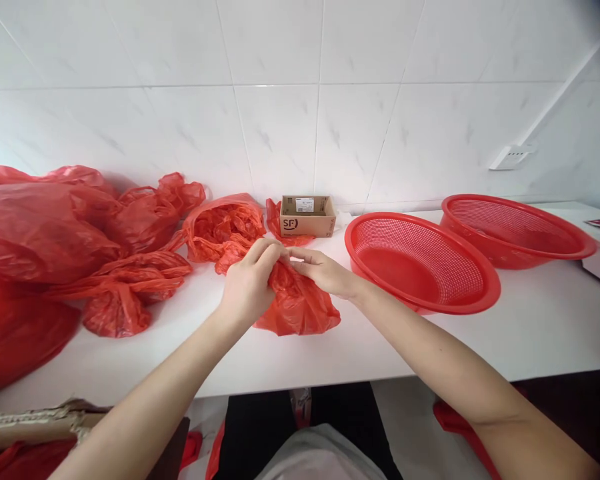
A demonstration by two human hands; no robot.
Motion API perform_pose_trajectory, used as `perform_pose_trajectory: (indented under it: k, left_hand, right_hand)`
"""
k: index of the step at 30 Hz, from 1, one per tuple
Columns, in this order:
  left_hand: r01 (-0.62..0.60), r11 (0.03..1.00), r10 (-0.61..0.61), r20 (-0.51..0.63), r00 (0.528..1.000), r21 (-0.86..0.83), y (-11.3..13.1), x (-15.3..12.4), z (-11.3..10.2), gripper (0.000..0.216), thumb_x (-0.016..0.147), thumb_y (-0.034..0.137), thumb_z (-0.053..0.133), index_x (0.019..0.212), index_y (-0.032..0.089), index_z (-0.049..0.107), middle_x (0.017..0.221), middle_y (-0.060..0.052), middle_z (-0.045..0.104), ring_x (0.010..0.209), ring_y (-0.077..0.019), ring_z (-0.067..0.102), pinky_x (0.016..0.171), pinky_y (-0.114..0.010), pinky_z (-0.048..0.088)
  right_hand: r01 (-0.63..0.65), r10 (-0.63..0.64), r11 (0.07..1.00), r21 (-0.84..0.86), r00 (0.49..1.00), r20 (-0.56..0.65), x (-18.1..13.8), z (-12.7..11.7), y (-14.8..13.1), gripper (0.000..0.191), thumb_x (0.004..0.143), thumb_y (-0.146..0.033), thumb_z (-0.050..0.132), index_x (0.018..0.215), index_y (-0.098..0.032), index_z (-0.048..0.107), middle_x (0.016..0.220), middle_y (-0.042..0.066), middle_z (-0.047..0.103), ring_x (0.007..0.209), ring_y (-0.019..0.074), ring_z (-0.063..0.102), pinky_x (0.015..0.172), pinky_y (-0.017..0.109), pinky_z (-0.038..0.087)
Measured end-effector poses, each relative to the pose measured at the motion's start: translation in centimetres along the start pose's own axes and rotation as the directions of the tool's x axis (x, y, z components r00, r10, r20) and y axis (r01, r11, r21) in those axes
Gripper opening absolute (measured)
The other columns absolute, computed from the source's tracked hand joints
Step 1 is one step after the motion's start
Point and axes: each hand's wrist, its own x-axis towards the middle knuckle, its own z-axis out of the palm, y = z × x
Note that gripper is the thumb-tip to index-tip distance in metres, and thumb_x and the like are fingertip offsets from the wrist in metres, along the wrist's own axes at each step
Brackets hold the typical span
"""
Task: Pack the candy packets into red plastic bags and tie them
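Note:
A red plastic bag (303, 303) is between my hands over the front middle of the table, its lower part bulging toward me. My left hand (253, 277) is closed around the bag's gathered upper part. From the other side my right hand (323, 270) pinches the bag near the same spot, its fingertips close to my left fingers. What the bag contains cannot be made out. Just behind my hands lies an open red bag (225, 223) stuffed with crumpled red plastic. A small cardboard box (307, 225) with SF print stands beyond them.
Two red perforated baskets (480, 303) (520, 257) stand at the right on the white table (380, 347). Large red bags (35, 227) and a knotted bag (117, 310) fill the left. A larger cardboard box (35, 427) sits below at the left. A socket (510, 157) is on the tiled wall.

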Motion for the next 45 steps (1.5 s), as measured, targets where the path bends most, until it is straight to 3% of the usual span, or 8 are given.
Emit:
perform_pose_trajectory:
  k: [3,9,13,19,25,32,38,45]
  left_hand:
    - [0.015,1.0,-0.014,-0.027,1.0,0.018,-0.4,-0.7,0.8,0.035,0.078,0.007,0.046,0.106,0.024,0.057,0.113,-0.006,0.064,0.1,-0.0206,0.062,0.065,-0.026,0.045]
    - [0.092,0.992,-0.093,-0.007,0.996,-0.088,-1.0,-2.2,2.1,0.036,0.089,0.018,0.046,0.121,0.024,0.06,0.106,-0.004,0.072,0.091,-0.0185,0.066,0.076,-0.028,0.049]
    - [0.204,0.967,-0.208,-0.009,0.978,-0.154,-1.5,-3.8,2.1,0.034,0.095,0.034,0.042,0.117,0.022,0.066,0.103,-0.005,0.073,0.091,-0.0191,0.066,0.081,-0.029,0.049]
    - [0.581,0.763,-0.592,0.054,0.804,-0.285,-3.6,-9.4,2.1,0.045,0.094,0.052,0.037,0.096,0.021,0.07,0.091,-0.005,0.074,0.081,-0.0212,0.066,0.075,-0.031,0.049]
    - [0.592,0.632,-0.719,-0.093,0.689,-0.501,-4.1,-10.3,5.3,0.043,0.094,0.055,0.033,0.09,0.021,0.06,0.092,-0.005,0.067,0.087,-0.0191,0.062,0.082,-0.03,0.047]
    - [0.705,0.697,-0.705,0.058,0.707,-0.13,-4.5,-7.5,9.0,0.035,0.096,0.047,0.025,0.082,0.025,0.048,0.07,0.0,0.059,0.064,-0.0168,0.054,0.059,-0.025,0.041]
    - [0.657,0.718,-0.696,0.209,0.687,0.23,-7.2,-6.3,8.7,0.03,0.092,0.044,0.028,0.087,0.029,0.053,0.067,-0.004,0.06,0.059,-0.024,0.051,0.055,-0.03,0.032]
    - [0.534,0.743,-0.662,0.326,0.675,0.405,-9.4,-5.2,10.5,0.027,0.089,0.033,0.033,0.097,0.028,0.058,0.085,-0.011,0.069,0.074,-0.0299,0.063,0.057,-0.031,0.033]
  right_hand:
    - [-0.062,0.061,0.996,-0.058,0.998,-0.006,-0.4,-0.6,0.1,0.013,0.091,-0.03,0.053,0.098,-0.021,0.059,0.096,0.002,0.063,0.088,0.0134,0.06,0.083,0.031,0.049]
    - [0.091,-0.215,0.936,-0.339,0.912,-0.35,-0.9,0.4,0.0,0.004,0.087,-0.019,0.044,0.09,-0.022,0.046,0.09,-0.001,0.059,0.08,0.0119,0.059,0.073,0.027,0.048]
    - [-0.017,-0.241,0.852,-0.523,0.875,-0.421,-0.7,0.5,0.9,0.016,0.086,-0.016,0.034,0.08,-0.022,0.048,0.074,-0.003,0.055,0.066,0.0109,0.054,0.065,0.024,0.042]
    - [-0.369,-0.064,0.759,-0.537,0.778,-0.625,-0.3,-2.8,6.2,0.021,0.083,-0.016,0.032,0.067,-0.021,0.043,0.06,-0.004,0.045,0.057,0.0118,0.051,0.055,0.022,0.035]
    - [-0.478,0.016,0.709,-0.519,0.746,-0.665,0.2,-1.4,8.9,0.027,0.093,-0.024,0.027,0.102,-0.025,0.052,0.077,-0.003,0.063,0.066,0.013,0.059,0.059,0.022,0.038]
    - [-0.517,0.031,0.547,-0.659,0.799,-0.601,0.0,3.1,9.7,0.022,0.097,-0.038,0.038,0.101,-0.029,0.057,0.084,-0.004,0.068,0.072,0.0146,0.061,0.063,0.023,0.033]
    - [-0.576,0.052,0.438,-0.69,0.783,-0.62,-0.1,-0.2,10.6,0.025,0.1,-0.038,0.031,0.109,-0.029,0.053,0.082,-0.003,0.068,0.072,0.0144,0.06,0.061,0.023,0.029]
    - [-0.655,0.14,0.305,-0.692,0.749,-0.647,0.8,-2.0,12.7,0.026,0.099,-0.033,0.034,0.111,-0.026,0.055,0.083,0.002,0.07,0.072,0.0167,0.061,0.062,0.026,0.03]
